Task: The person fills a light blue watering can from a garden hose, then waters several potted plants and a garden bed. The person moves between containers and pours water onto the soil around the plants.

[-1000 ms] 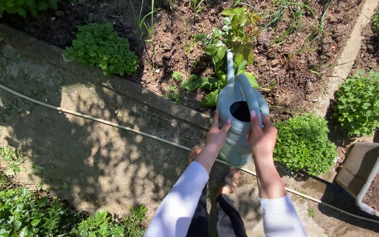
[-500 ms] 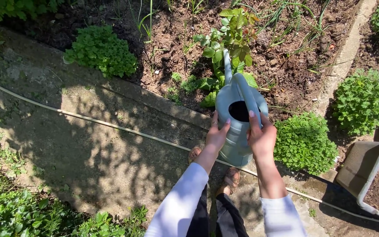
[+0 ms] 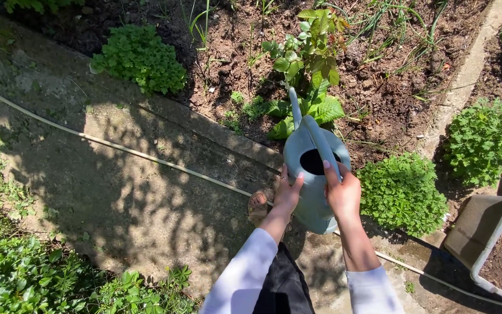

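A pale blue-grey watering can (image 3: 308, 174) is held in front of me with both hands, its long spout pointing at a leafy green plant (image 3: 309, 58) in the soil bed. My right hand (image 3: 341, 193) grips the can's arched handle. My left hand (image 3: 286, 192) presses flat against the can's left side. Both arms wear white sleeves. One sandalled foot (image 3: 257, 206) shows below the can on the concrete path.
A thin pale hose (image 3: 117, 147) crosses the concrete path (image 3: 117, 192). A raised kerb (image 3: 204, 131) edges the bed. Low bushy plants (image 3: 401, 191) (image 3: 140, 57) (image 3: 486, 139) sit along it. A grey planter with soil (image 3: 498, 250) stands at right. Weeds (image 3: 24, 273) fill the lower left.
The can and both hands have dropped lower and slightly left, pulling the spout back from the leafy plant. One foot has left view.
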